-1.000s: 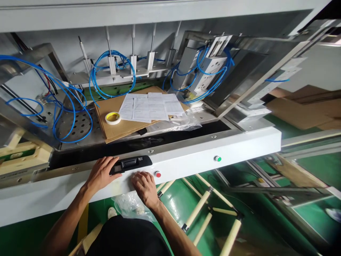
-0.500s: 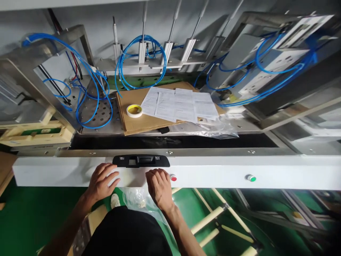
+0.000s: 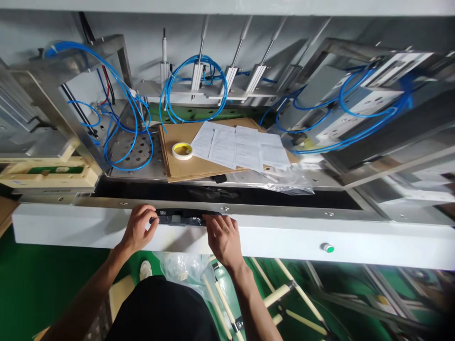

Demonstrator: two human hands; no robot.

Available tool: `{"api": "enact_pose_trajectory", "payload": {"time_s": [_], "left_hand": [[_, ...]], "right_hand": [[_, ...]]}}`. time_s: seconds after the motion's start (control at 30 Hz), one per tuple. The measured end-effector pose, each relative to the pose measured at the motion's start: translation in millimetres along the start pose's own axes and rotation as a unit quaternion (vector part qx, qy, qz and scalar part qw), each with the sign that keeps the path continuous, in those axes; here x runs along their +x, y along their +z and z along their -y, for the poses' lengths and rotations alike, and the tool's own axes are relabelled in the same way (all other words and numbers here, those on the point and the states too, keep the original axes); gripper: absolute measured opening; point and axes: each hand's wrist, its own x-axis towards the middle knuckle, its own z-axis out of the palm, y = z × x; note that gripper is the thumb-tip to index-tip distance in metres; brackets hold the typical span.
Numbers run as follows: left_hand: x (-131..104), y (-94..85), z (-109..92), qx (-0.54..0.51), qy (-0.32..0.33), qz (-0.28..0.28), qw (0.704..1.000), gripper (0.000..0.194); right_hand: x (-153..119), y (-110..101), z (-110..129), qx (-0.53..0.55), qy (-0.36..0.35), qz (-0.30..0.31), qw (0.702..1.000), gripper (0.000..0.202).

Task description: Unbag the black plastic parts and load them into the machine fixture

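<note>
A long black plastic trim panel [image 3: 183,217] with cut-outs lies along the upper edge of the white front beam and looks tilted. At its left end, my left hand [image 3: 139,228] pinches it between thumb and fingers. My right hand [image 3: 223,239] is closed over the right end, its fingertips curled onto the black plastic. That end is partly hidden under the fingers. The red button seen before on the beam is covered by my right hand.
Behind the beam, paper sheets [image 3: 236,146] and a tape roll [image 3: 182,151] lie on cardboard [image 3: 177,171]. Blue air hoses [image 3: 167,102] loop around metal cylinders [image 3: 197,78]. A green button [image 3: 327,247] sits on the beam to the right. Below are a plastic bag [image 3: 183,265] and a tube frame [image 3: 279,294].
Both hands have moved up onto the panel's ends and closed on them. The panel now looks tilted, showing a narrower face. My right hand has moved right, over the red button. The camera view has shifted slightly.
</note>
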Motion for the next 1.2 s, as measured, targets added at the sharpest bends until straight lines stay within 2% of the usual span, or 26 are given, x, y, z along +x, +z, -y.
{"api": "enact_pose_trajectory", "payload": {"time_s": [0.1, 0.23, 0.33, 0.4, 0.47, 0.57, 0.67, 0.73, 0.8, 0.87, 1.0, 1.1, 1.2], "left_hand": [[1, 6.6, 1, -0.034, -0.043, -0.025, 0.998, 0.011], [-1, 11.0, 4, -0.053, -0.096, -0.051, 0.993, 0.013], [-3, 11.8, 8, -0.055, -0.119, -0.052, 0.990, 0.016], [-3, 11.8, 11, -0.054, -0.127, -0.051, 0.989, 0.016], [-2, 10.9, 13, -0.052, -0.127, -0.050, 0.989, 0.015], [-2, 7.5, 12, -0.042, -0.120, -0.056, 0.990, 0.017], [-5, 4.9, 0, 0.009, -0.083, -0.078, 0.993, 0.027], [-10, 7.3, -13, 0.075, -0.006, -0.048, 0.996, 0.037], [-14, 14.8, -23, 0.139, 0.081, 0.024, 0.987, 0.048], [-15, 25.2, -28, 0.183, 0.124, 0.076, 0.972, 0.052], [-12, 37.6, -22, 0.225, 0.141, 0.088, 0.960, 0.043], [-6, 31.0, -19, 0.192, 0.147, 0.117, 0.963, 0.042], [4, 17.4, -19, 0.141, 0.129, 0.154, 0.969, 0.044]], "right_hand": [[13, 5, -4, -0.014, 0.000, -0.002, 1.000, 0.028], [15, 9, -16, 0.002, 0.008, -0.004, 1.000, 0.036], [12, 10, -16, -0.017, 0.045, -0.043, 0.998, 0.037], [14, 13, -6, -0.031, 0.069, -0.081, 0.994, 0.036], [19, 19, 13, -0.019, 0.057, -0.088, 0.994, 0.035], [31, 33, 42, 0.014, -0.003, -0.017, 1.000, 0.034], [40, 47, 56, 0.014, -0.003, 0.031, 0.999, 0.032], [42, 51, 56, 0.009, 0.006, 0.035, 0.999, 0.029], [42, 52, 54, 0.010, 0.006, 0.040, 0.999, 0.027], [43, 51, 52, 0.012, 0.005, 0.043, 0.999, 0.024], [43, 39, 53, 0.019, 0.006, 0.044, 0.999, 0.026], [35, 23, 57, 0.034, -0.008, 0.029, 0.999, 0.036], [22, 11, 61, 0.040, -0.055, 0.034, 0.997, 0.050]]}}
